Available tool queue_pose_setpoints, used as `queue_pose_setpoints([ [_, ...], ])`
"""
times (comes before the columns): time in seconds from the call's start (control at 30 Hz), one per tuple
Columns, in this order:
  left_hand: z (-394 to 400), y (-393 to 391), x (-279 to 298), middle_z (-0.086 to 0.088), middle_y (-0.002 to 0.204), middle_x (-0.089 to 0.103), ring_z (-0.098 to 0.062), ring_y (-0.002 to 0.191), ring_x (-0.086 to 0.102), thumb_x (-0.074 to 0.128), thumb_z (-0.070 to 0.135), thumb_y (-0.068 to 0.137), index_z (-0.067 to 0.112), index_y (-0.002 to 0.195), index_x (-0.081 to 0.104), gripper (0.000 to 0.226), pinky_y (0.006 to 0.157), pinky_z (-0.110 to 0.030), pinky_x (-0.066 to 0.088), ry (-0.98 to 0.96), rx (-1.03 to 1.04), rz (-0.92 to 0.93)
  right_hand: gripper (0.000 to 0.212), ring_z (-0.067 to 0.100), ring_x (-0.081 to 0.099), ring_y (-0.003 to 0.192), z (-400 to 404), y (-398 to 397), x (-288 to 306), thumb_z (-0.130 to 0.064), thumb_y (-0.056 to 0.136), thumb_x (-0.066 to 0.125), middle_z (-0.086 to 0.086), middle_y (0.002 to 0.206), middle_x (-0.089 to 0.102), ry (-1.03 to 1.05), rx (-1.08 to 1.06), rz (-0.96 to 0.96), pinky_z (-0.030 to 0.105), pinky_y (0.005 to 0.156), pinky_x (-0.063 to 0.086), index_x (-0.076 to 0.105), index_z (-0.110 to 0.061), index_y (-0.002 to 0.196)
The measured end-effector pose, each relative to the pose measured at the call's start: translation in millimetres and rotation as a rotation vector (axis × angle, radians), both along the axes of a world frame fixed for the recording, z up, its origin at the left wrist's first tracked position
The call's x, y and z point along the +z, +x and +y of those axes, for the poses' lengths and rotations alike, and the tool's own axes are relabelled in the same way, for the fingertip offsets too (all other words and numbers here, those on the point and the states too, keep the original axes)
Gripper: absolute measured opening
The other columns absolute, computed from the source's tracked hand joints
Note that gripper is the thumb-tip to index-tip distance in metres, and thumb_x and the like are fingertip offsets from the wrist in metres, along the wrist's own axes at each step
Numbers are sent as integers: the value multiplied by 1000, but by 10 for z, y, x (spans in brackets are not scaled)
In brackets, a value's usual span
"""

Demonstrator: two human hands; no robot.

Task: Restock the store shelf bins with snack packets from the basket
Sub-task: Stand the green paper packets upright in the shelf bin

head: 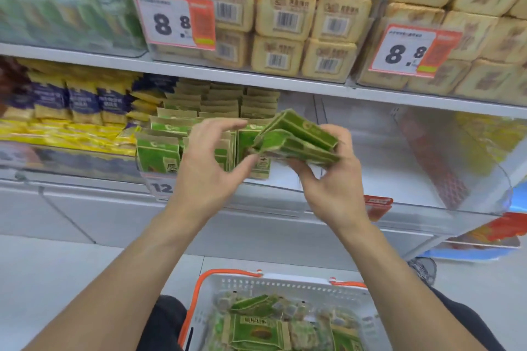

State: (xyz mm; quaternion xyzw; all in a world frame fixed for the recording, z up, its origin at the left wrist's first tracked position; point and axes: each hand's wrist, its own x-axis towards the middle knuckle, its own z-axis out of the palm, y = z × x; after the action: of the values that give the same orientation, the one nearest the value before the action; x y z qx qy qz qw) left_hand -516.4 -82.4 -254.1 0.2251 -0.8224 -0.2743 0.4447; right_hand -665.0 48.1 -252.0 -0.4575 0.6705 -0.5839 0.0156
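Note:
My right hand [328,179] grips a small stack of green snack packets [296,139] in front of the lower shelf. My left hand [211,157] hovers just left of the stack, fingers spread and loosely curved, its thumb near the stack's lower left corner; it holds nothing. Behind my left hand a clear shelf bin [159,177] holds rows of matching green packets [158,151] standing upright. Below, between my knees, a white basket [273,283] with orange handles contains more green packets [253,330].
Purple and yellow packets [71,105] fill the bin to the left. A clear bin [427,174] to the right stands mostly bare. The upper shelf carries tan boxed snacks [285,28] and two 8.8 price tags [174,20]. Grey floor lies below the shelf.

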Motion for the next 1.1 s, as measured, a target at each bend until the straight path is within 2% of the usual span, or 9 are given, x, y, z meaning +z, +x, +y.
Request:
queue_pose_setpoints([
  [0.13,-202,55,-147,-2,126,54,-23,126,43,81,24,74,17,122,61,52,109,-41,33,-121,146,-144,51,1,66,93,-279,-57,-112,-13,81,81,-22,97,66,246,-32,-62,18,82,52,49,-32,115],
  [0.3,-290,135,-313,-11,151,35,-31,146,17,83,39,71,21,139,47,79,118,-49,12,-129,300,-460,54,17,63,106,-714,-77,-334,-16,80,82,-6,108,64,531,-81,-53,31,89,52,50,-20,123],
  [0.43,-320,157,-374,-15,153,31,-34,147,14,85,39,70,19,140,44,83,122,-47,7,-173,312,-544,63,33,58,112,-908,2,-408,-27,77,85,10,122,55,738,-207,41,38,86,48,42,-12,121],
  [0.57,-325,123,-378,-16,152,32,-33,147,15,83,36,72,18,139,44,80,122,-44,3,-175,323,-542,61,33,62,106,-891,49,-387,-24,78,84,11,116,61,691,-202,-24,37,79,49,36,-14,112],
  [0.73,-313,110,-362,-15,152,33,-33,148,15,81,35,74,17,138,46,74,123,-45,4,-152,335,-523,60,31,61,108,-775,6,-296,-30,84,78,9,115,63,728,-198,-21,34,79,47,42,-10,129],
  [0.8,-276,103,-346,-15,150,35,-33,147,16,80,33,75,17,137,47,72,122,-47,9,-139,338,-503,60,31,58,114,-690,0,-230,-31,88,74,12,122,61,738,-197,11,32,79,43,44,-9,134],
  [0.9,-159,87,-267,-13,135,48,-33,136,32,75,29,76,14,126,57,55,111,-46,27,-169,398,-338,62,28,56,123,-465,47,-110,-30,90,72,9,133,59,657,-216,128,37,94,46,43,-12,142],
  [1.0,29,84,-174,-8,112,55,-26,110,46,67,23,81,11,109,63,31,92,-33,34,-253,417,-106,37,18,64,103,-145,134,-25,-30,89,70,-2,118,65,460,-250,244,37,90,52,59,-20,124],
  [1.1,254,91,-236,-2,98,54,-15,88,49,65,13,84,9,101,62,18,79,-21,37,-170,267,-43,13,7,64,76,191,236,-47,-27,86,73,-10,94,67,325,-214,215,28,74,51,65,-24,96],
])
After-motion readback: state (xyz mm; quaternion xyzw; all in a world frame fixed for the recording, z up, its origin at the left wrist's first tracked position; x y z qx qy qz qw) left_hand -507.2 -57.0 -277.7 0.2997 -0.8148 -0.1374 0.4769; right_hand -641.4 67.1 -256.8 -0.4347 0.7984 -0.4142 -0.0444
